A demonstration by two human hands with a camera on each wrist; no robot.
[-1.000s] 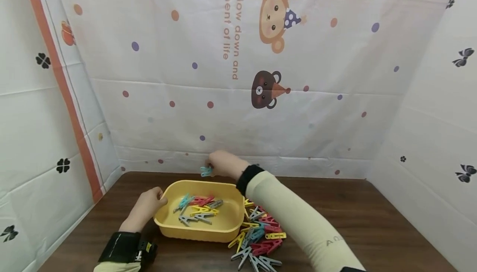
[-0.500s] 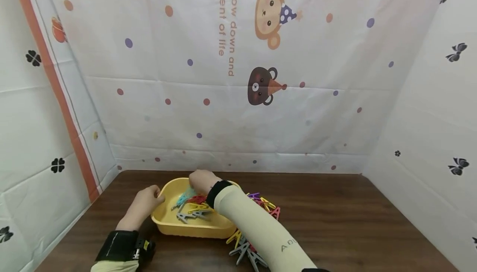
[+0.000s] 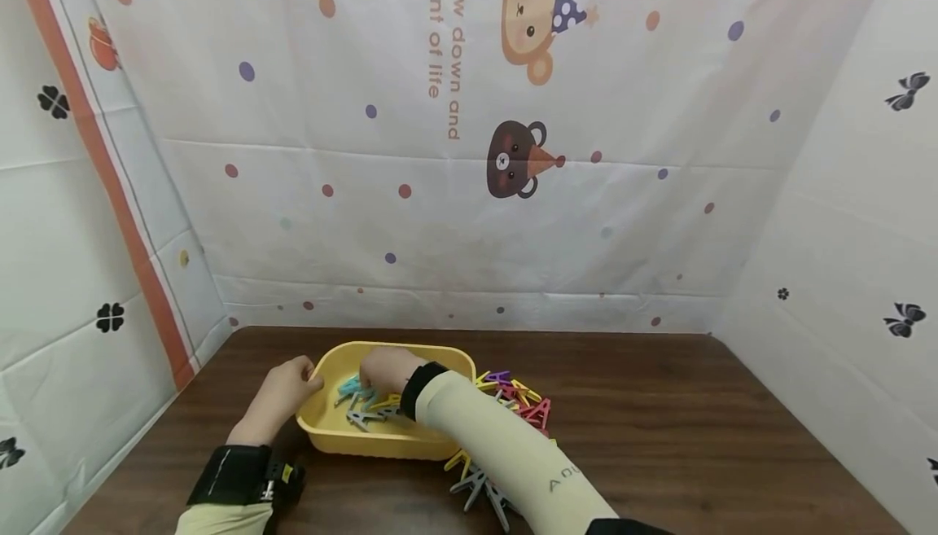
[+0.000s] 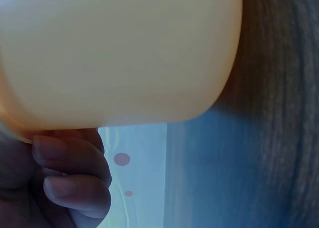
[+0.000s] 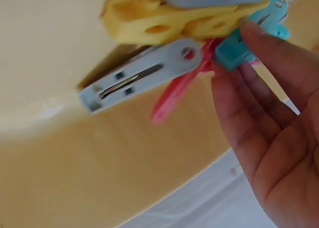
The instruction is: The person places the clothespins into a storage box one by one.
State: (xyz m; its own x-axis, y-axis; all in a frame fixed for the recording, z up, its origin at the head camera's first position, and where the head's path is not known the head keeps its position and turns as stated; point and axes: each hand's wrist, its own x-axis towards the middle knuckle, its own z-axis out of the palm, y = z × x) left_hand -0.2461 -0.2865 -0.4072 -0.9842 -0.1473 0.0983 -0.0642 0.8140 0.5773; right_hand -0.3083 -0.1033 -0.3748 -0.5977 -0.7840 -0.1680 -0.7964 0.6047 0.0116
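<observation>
My left hand [image 3: 280, 395] grips the left end of the yellow plastic basin [image 3: 381, 444], its fingers curled at the rim. Seen from the left wrist, those fingers [image 4: 75, 193] bend beside the basin's smooth outer wall. My right hand [image 3: 384, 368] reaches down inside, and in the right wrist view its thumb and fingers pinch a teal clothespin [image 5: 233, 51]. Close to it lie a grey clothespin [image 5: 144, 74], a yellow clothespin [image 5: 134, 26] and a red clothespin [image 5: 172, 93]. From the head, my right hand and forearm hide part of the basin's contents.
A loose pile of mixed clothespins [image 3: 533, 413] lies right of the basin on the dark wooden table [image 3: 659, 429], partly covered by my right sleeve. A printed white cloth [image 3: 623, 234] hangs behind and along both sides.
My right hand has carried the teal clothespin from above the basin's back rim down into the basin, among the other clothespins. The left hand keeps its hold on the rim.
</observation>
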